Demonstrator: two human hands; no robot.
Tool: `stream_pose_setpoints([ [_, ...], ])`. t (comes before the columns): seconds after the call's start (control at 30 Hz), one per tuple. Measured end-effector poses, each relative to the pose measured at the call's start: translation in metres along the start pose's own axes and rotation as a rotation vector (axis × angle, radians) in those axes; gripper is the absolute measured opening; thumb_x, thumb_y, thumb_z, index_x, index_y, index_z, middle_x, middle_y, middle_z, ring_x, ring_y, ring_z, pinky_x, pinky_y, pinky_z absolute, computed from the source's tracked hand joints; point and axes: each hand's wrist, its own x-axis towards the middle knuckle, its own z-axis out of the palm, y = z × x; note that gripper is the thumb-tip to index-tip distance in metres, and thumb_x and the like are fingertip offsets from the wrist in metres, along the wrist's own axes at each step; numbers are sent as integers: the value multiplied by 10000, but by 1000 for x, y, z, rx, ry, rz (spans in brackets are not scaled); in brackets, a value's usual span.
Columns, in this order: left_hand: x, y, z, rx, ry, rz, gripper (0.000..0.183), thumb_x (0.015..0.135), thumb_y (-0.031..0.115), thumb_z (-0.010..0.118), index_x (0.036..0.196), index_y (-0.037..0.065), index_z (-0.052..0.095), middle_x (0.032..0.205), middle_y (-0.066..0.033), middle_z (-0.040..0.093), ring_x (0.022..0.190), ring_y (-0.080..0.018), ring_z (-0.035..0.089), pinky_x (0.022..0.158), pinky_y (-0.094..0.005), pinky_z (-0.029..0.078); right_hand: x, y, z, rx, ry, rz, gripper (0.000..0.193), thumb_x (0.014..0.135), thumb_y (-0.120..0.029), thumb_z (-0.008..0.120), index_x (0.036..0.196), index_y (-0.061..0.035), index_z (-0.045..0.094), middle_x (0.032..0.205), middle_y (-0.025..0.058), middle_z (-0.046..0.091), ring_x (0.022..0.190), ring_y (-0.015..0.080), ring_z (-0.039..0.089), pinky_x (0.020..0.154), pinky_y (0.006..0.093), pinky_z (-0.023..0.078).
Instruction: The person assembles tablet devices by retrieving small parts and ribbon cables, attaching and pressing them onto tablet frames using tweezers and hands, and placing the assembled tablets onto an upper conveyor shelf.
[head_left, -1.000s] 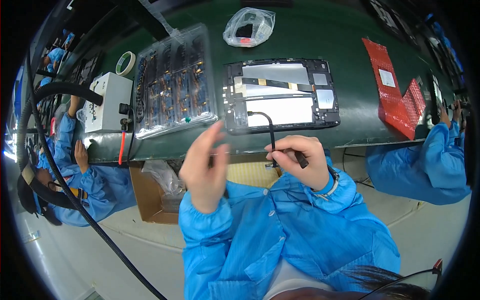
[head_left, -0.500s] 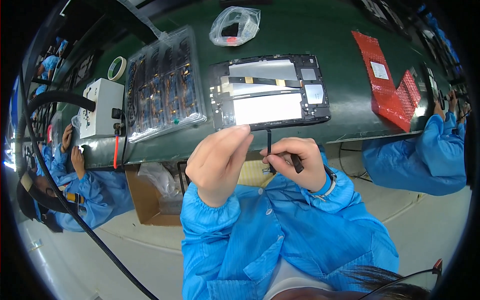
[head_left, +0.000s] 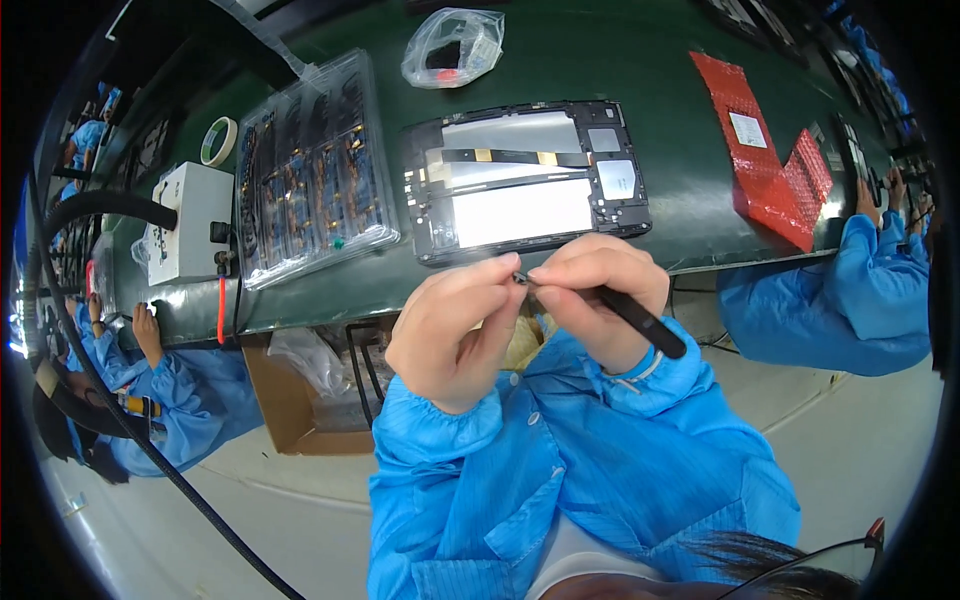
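Observation:
My right hand (head_left: 605,300) is closed round black tweezers (head_left: 645,322), their dark rear end sticking out toward the lower right. My left hand (head_left: 455,325) is closed in a pinch, its fingertips almost meeting those of the right. Between the fingertips shows a tiny dark piece (head_left: 519,278), too small to name; the fingers hide most of it. Just beyond both hands lies an opened tablet (head_left: 425,228) with a black frame, silver and white panels inside, and a black ribbon cable (head_left: 512,157) with gold patches across it.
Left of the tablet stands a clear plastic tray (head_left: 385,238) of small cable parts, beside a white box (head_left: 190,225) and a tape roll (head_left: 218,141). A plastic bag (head_left: 453,47) lies beyond; red bubble wrap (head_left: 738,130) is at right. People in blue sit either side.
The right hand has moved up and left to meet the left fingertips. The tweezers have swung out to the lower right. The black strip that hung between my hands is mostly out of sight.

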Motion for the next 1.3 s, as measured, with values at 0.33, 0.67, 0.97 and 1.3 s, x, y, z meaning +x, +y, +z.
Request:
stream_pose_setpoints([
  [0.33, 1, -12, -1, 175, 45, 85, 232, 627, -68, 689, 844, -20, 623, 862, -166, 653, 742, -249, 655, 649, -295, 529, 1, 5, 20, -92, 123, -135, 223, 642, 46, 702, 854, -4, 655, 769, 124, 642, 694, 228, 640, 587, 278, 506],
  [0.67, -1, -34, -58, 467, 7, 122, 219, 651, -64, 636, 849, 30, 634, 862, -99, 663, 736, -210, 646, 638, -286, 519, -2, 10, 34, -185, 22, -144, 219, 635, 42, 703, 843, -12, 661, 720, 106, 634, 652, 214, 624, 562, 276, 491],
  [0.97, 24, -80, -120, 1079, -385, 280, 182, 676, -4, 647, 851, 41, 621, 882, -62, 648, 776, -212, 615, 690, -304, 486, -2, 17, 28, -179, 55, -133, 205, 682, 50, 675, 870, -26, 645, 744, 81, 626, 627, 145, 586, 518, 214, 435],
  [1.3, 6, -63, -113, 1292, -542, 236, 298, 703, 21, 616, 1001, 22, 602, 1062, -95, 597, 883, -235, 581, 790, -319, 455, -2, 16, -17, -307, 92, -133, 157, 698, 4, 670, 851, -30, 657, 734, 88, 629, 631, 159, 589, 535, 233, 443],
])
